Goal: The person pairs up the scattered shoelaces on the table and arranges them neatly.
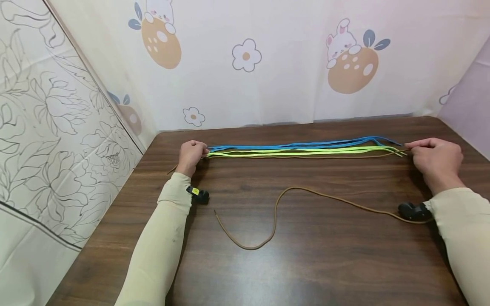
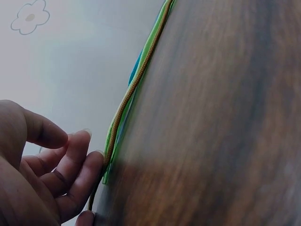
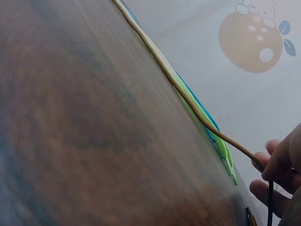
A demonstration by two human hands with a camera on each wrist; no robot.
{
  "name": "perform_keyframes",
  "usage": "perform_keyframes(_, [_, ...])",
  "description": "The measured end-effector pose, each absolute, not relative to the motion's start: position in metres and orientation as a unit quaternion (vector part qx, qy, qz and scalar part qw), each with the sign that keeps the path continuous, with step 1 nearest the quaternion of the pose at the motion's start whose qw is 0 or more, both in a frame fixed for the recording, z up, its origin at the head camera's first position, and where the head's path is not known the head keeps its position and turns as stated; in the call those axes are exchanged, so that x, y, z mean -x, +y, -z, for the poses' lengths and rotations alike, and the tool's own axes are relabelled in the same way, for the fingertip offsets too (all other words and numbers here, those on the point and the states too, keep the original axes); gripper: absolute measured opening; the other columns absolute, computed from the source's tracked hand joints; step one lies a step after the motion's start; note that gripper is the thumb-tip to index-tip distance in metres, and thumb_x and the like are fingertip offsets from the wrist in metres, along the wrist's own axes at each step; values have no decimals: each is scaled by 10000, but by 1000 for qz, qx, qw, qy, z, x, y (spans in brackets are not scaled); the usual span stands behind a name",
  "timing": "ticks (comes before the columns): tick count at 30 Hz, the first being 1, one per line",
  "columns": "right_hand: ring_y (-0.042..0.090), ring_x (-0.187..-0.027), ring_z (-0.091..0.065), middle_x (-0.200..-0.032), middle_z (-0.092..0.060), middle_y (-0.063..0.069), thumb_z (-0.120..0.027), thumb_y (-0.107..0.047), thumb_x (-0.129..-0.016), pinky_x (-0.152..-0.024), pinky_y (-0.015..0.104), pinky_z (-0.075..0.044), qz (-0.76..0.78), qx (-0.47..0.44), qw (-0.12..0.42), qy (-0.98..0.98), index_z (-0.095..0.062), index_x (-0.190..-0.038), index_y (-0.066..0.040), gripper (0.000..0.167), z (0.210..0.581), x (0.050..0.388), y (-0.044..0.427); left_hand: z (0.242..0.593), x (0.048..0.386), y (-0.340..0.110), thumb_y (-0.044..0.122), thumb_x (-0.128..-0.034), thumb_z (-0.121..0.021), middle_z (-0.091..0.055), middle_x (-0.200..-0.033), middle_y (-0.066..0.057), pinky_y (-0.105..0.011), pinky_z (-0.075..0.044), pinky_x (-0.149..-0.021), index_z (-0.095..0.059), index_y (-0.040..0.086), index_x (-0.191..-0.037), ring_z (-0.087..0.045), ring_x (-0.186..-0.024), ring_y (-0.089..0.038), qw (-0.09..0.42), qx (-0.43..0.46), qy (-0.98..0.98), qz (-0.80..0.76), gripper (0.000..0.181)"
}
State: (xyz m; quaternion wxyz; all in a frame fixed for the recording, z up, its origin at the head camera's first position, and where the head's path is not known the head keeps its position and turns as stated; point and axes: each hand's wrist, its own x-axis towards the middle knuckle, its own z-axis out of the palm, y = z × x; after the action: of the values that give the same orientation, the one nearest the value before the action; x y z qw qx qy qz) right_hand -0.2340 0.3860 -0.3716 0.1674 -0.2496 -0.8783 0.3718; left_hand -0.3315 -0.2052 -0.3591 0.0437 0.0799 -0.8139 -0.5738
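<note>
Blue shoelaces point(image 1: 264, 146), light green shoelaces point(image 1: 275, 154) and a brown shoelace point(image 1: 321, 157) lie side by side across the back of the table. At their left end is my left hand point(image 1: 191, 156). Its fingers bend loosely in the left wrist view, one fingertip touching the brown lace point(image 2: 126, 100), with nothing pinched. My right hand point(image 1: 438, 160) pinches that brown lace point(image 3: 193, 103) near its right end, lifting it slightly. The green lace tips point(image 3: 230, 169) lie free just beside that hand. A second brown shoelace point(image 1: 275, 212) curves across the table nearer to me.
The dark wooden table point(image 1: 306, 272) meets a patterned curtain point(image 1: 283, 93) at its back edge. A white flowered cloth point(image 1: 57, 127) hangs on the left. Small black wrist cameras point(image 1: 198, 195) sit by both sleeves; the near brown lace runs to the right one.
</note>
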Motion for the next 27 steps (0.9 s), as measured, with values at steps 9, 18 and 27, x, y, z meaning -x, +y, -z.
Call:
perform_keyframes(9, [54,-801,-476,-595,-410,-407,-495,-229,-945,-584,252,-411,-374,250,172,-876,-768,-1001,-310,290,372,234,387,361,333,-207,81,-943,-568,-654,-802,-82,-365,-521,-809,-687,-80,-1106,-615,-760,-210,37,-74,-804,589,259])
perform_keyframes(18, [-27,-817,-448,-607,-420,-433,-506,-266,-955,-652,244,-391,-382,247,172,-874,-760,-943,-431,303,373,236,390,358,332,-207,91,-958,-554,-662,-862,-97,-395,-531,-882,-661,-101,-1162,-624,-804,-201,32,-70,-801,594,300])
perform_keyframes(27, [-64,-838,-431,-681,-437,-411,-494,-317,-952,-691,202,-369,-392,256,181,-865,-775,-1060,-366,305,373,236,388,359,333,-206,94,-966,-553,-661,-917,-120,-410,-529,-917,-658,-104,-1177,-625,-872,-228,39,-66,-788,610,308])
